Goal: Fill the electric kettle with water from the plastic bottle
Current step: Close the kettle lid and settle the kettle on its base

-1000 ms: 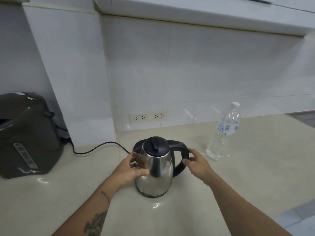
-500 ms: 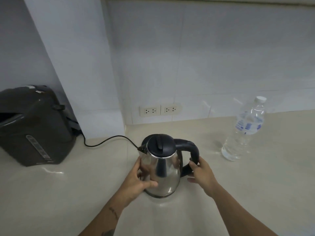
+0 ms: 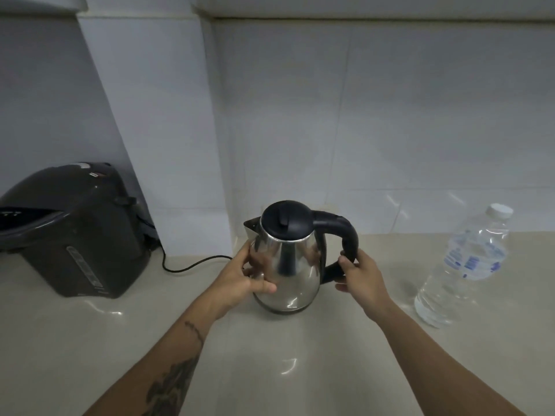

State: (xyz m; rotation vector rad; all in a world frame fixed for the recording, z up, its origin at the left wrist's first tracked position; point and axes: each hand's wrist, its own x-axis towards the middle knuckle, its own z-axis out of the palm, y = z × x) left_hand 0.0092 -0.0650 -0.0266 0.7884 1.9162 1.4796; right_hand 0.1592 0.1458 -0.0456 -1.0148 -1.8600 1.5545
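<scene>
A steel electric kettle (image 3: 292,265) with a black lid, shut, and a black handle stands upright on the beige counter (image 3: 270,370). My left hand (image 3: 243,277) is wrapped around the kettle's left side, below the spout. My right hand (image 3: 360,274) grips the lower part of the handle. A clear plastic bottle (image 3: 462,268) with a white cap and blue label stands upright at the right, apart from both hands, with water in it.
A dark hot-water dispenser (image 3: 72,232) stands at the left against the wall. A black cord (image 3: 192,265) runs along the counter from behind it toward the kettle. White tiled wall (image 3: 360,115) rises right behind the kettle.
The view has shifted so the kettle sits higher and now hides the wall sockets. My right hand has closed further on the handle; my left hand stays on the body.
</scene>
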